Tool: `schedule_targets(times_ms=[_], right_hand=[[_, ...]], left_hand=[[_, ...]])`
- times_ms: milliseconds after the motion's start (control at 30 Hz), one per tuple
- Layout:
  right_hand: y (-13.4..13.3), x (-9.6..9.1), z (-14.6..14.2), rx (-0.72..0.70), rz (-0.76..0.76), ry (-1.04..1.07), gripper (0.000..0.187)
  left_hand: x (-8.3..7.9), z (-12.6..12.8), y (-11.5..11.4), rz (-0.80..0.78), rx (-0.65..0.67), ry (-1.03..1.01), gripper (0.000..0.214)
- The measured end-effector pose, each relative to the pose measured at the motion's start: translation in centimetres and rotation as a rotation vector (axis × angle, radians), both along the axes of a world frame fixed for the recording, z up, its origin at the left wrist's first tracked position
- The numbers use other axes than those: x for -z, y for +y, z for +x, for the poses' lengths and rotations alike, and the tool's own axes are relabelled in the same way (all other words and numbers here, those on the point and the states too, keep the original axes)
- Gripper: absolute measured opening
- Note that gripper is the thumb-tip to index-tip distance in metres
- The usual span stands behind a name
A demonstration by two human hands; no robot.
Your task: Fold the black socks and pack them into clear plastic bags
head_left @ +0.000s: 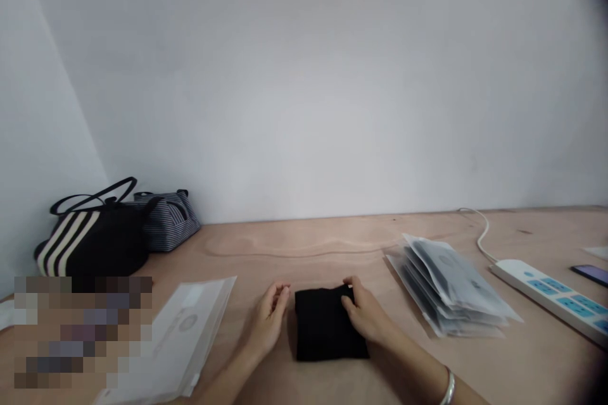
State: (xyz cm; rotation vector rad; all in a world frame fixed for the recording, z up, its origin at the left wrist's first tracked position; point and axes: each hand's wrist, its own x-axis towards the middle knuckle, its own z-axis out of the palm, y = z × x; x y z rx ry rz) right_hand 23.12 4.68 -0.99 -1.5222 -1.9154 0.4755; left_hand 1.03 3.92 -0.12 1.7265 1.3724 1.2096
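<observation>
A folded black cloth (pixel 325 326), roughly square, lies flat on the wooden table in front of me. My right hand (pixel 365 313) grips its right edge, the thumb on top near the far corner and the other fingers partly hidden. On the other side, my left hand (pixel 270 316) is just off the cloth's left edge, fingers loosely curved and apart from the thumb, holding nothing. Left of that hand lies a frosted plastic zip bag (pixel 185 329) with a printed round mark.
A stack of filled frosted zip bags (pixel 446 288) sits to the right. Beyond it are a white power strip (pixel 546 291) with its cable and a phone (pixel 591 274). A black bag (pixel 114 237) and a striped bag (pixel 166 224) stand at the back left by the wall.
</observation>
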Motion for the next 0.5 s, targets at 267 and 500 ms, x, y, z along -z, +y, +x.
schedule_targets(times_ms=[267,500], right_hand=[[-1.7,-2.6,0.2,-0.472,0.302,-0.381,0.045],[-1.7,-1.5,0.2,-0.597,0.076,-0.483,0.06]], left_hand=[[0.4,0.2,-1.4,0.326,0.293,0.784,0.047],[2.0,0.2,-0.9,0.168,0.37,0.92,0.056]])
